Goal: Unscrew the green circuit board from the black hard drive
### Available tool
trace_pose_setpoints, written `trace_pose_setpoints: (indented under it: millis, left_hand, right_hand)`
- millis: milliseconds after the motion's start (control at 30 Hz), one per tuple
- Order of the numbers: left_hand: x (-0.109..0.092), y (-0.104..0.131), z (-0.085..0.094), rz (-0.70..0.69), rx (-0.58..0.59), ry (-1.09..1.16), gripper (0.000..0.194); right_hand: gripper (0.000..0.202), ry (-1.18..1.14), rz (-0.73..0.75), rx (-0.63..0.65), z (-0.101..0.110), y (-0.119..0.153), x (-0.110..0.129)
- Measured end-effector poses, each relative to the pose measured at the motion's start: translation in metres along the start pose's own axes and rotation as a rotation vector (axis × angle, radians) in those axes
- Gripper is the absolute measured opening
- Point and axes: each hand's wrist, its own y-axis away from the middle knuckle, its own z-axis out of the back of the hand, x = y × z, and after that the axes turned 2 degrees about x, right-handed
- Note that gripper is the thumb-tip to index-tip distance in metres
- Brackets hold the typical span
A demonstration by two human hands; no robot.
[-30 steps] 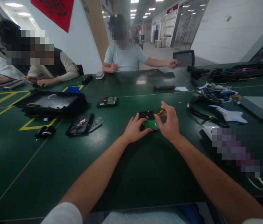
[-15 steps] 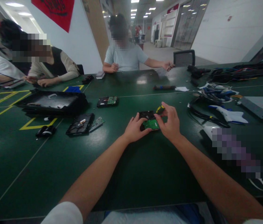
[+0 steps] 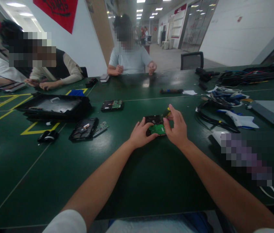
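Observation:
A hard drive (image 3: 158, 129) lies on the green table with its green circuit board facing up. My left hand (image 3: 140, 134) grips it from the left, thumb along the near edge and fingers on the far side. My right hand (image 3: 176, 126) is closed around a small screwdriver (image 3: 166, 112) with a yellow and dark handle, tilted over the drive's right side. The screwdriver's tip is too hidden to make out. Left of my hands sit another hard drive (image 3: 112, 105), an opened drive casing (image 3: 83, 128) and a loose circuit board (image 3: 101, 129).
A black tray (image 3: 56, 105) stands at left, with a black roll-like object (image 3: 47, 136) before it. Cables (image 3: 226, 97), a blue-white glove-like item (image 3: 240, 119) and a grey metal box (image 3: 271, 110) lie right. A pen-like tool (image 3: 171, 91) lies ahead. Co-workers (image 3: 129, 56) sit opposite.
My right hand and the screwdriver have shifted and turned slightly; my left hand stays on the hard drive. The co-worker opposite has drawn an outstretched arm in toward the body.

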Motion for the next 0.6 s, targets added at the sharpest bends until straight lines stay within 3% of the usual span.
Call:
trace_pose_setpoints:
  millis: [600]
  left_hand:
    - [0.0004,0.0002,-0.0019,-0.006,-0.007,-0.014,0.065]
  right_hand:
    - [0.065,-0.062,-0.025,-0.068,-0.0027,0.0025,-0.0029]
